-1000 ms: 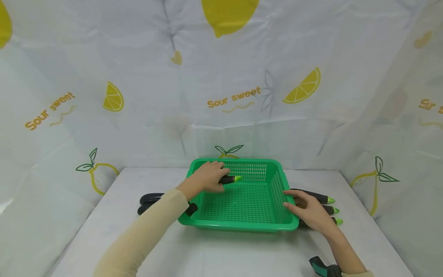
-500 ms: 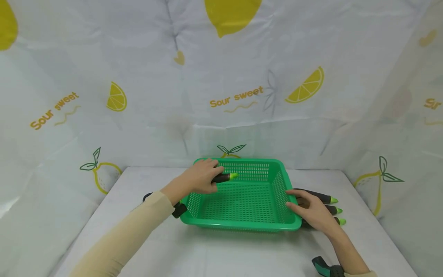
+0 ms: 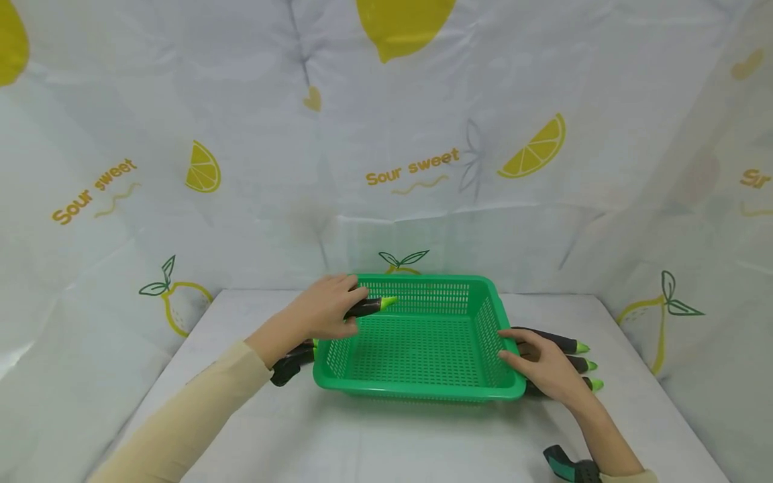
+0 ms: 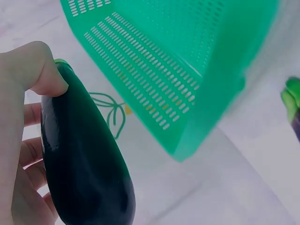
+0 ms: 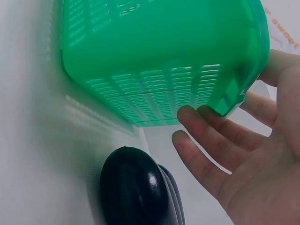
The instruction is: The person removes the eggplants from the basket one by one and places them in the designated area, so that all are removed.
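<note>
In the head view my left hand point(image 3: 320, 308) grips a dark eggplant point(image 3: 365, 308) with a bright green stem end, above the left rim of the green plastic basket point(image 3: 417, 391). The left wrist view shows the thumb lying over the eggplant point(image 4: 89, 154), with fingers behind it and the basket point(image 4: 136, 75) beyond. My right hand point(image 3: 546, 365) holds the basket's right rim. Its thumb goes over the rim and its fingers point(image 5: 211, 140) are outside the basket wall point(image 5: 154, 56). No eggplant shows inside the basket.
Three eggplants point(image 3: 578, 365) lie right of the basket, partly hidden by the right hand. Others point(image 3: 306, 353) lie at its left, mostly behind the left forearm. The table point(image 3: 398, 443) is white, with lemon-printed sheeting point(image 3: 272, 221) behind and at both sides.
My left hand has moved left with the eggplant, from above the basket's inside to its left rim. The right hand and basket stay nearly in place; the view shifted slightly.
</note>
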Demonstrator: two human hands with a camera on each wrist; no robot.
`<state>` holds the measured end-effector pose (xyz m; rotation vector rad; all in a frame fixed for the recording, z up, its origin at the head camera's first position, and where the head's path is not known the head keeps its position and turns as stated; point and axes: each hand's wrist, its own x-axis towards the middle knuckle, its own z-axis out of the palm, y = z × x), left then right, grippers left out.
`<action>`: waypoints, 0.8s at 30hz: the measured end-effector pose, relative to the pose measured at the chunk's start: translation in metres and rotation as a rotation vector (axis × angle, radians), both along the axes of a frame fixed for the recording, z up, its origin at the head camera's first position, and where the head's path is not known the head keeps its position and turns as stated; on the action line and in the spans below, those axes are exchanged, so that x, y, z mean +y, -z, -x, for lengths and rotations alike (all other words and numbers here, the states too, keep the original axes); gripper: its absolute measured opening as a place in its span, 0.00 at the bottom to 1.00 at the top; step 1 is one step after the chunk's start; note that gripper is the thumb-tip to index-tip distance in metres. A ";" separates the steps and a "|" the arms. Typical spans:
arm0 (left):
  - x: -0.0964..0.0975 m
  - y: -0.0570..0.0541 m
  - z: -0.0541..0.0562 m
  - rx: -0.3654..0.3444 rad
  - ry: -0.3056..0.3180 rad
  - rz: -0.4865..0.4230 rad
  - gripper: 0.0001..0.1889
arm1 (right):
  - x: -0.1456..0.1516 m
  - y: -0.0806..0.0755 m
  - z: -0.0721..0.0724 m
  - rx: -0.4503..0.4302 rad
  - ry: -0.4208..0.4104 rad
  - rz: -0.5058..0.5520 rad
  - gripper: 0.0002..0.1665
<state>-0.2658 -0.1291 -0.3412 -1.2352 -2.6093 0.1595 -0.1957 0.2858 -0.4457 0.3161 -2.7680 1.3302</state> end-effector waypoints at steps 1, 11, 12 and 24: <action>-0.003 -0.001 -0.001 0.004 -0.001 -0.003 0.16 | 0.000 0.000 0.000 0.000 0.000 0.000 0.30; -0.032 -0.002 -0.011 0.028 -0.033 -0.069 0.15 | -0.001 -0.001 0.000 0.005 -0.003 0.007 0.30; -0.035 -0.001 -0.012 0.032 -0.037 -0.077 0.15 | -0.001 -0.001 0.000 0.005 -0.003 0.009 0.30; -0.074 0.017 -0.014 -0.012 -0.156 -0.197 0.18 | -0.001 -0.001 0.000 0.000 -0.004 0.016 0.30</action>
